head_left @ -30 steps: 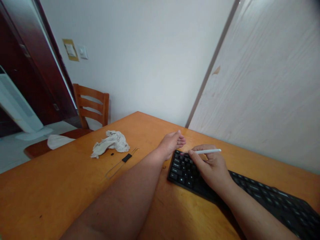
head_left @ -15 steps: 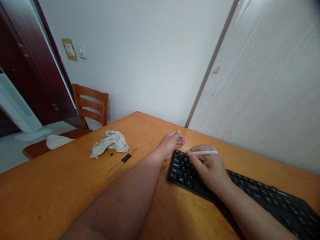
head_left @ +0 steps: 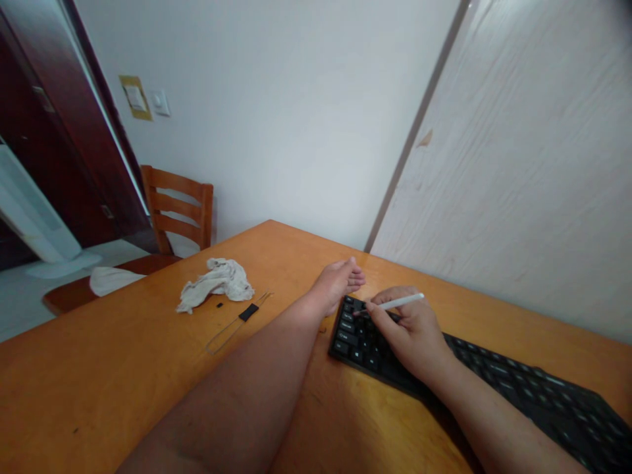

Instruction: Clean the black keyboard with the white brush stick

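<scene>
My right hand [head_left: 412, 326] pinches a slim white stick [head_left: 402, 301], tilted, over the left end of the black keyboard [head_left: 348, 339]. Its thin tip is down among the keys near the upper left corner. Whether that tip has bristles is too small to tell. Beside the keyboard's top left corner rests my left hand [head_left: 338, 283] on its edge, fingers stretched out and holding nothing. A wire keycap puller with a black grip [head_left: 248, 313] lies on the table, left of my left forearm. Close to it is a small black piece [head_left: 220, 305], perhaps a keycap.
A crumpled whitish cloth [head_left: 217, 284] lies on the wooden table [head_left: 123, 368]. Beyond the table's left edge stands a wooden chair [head_left: 180, 204] with a white cloth on its seat. A wall [head_left: 296, 118] borders the table's far side.
The stick has tilted more steeply, and its tip has moved slightly towards me over the keys. My right hand shifted a little left; my left hand stayed in place.
</scene>
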Tool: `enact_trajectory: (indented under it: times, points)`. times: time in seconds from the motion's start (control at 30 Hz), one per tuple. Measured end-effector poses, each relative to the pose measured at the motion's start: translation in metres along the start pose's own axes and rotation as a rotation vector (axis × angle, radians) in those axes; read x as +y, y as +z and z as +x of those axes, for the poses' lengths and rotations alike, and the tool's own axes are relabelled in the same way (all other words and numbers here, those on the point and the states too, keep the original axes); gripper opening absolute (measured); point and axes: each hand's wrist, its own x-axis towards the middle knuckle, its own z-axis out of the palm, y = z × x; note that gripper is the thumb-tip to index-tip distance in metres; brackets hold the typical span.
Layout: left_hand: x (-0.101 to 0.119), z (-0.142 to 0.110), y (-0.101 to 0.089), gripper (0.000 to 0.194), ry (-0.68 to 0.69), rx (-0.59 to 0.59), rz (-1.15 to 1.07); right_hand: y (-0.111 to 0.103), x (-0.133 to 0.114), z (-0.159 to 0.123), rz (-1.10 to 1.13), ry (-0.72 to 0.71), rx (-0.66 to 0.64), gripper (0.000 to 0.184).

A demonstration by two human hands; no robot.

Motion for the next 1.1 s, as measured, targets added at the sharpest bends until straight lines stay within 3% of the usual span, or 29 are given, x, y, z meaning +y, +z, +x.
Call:
enact_trajectory:
  times: [0.9,1.1]
  points:
    - [0.0002,0.0005,0.0007,0.038,-0.001,0.006,0.008,0.0007,-0.0005,0.0019,0.016,0.043,0.025,0.020]
    - [0.0006,-0.0006,0.0011,0.040,0.004,0.005,0.006,-0.0007,-0.0034,0.0009,0.064,0.054,-0.041,0.024]
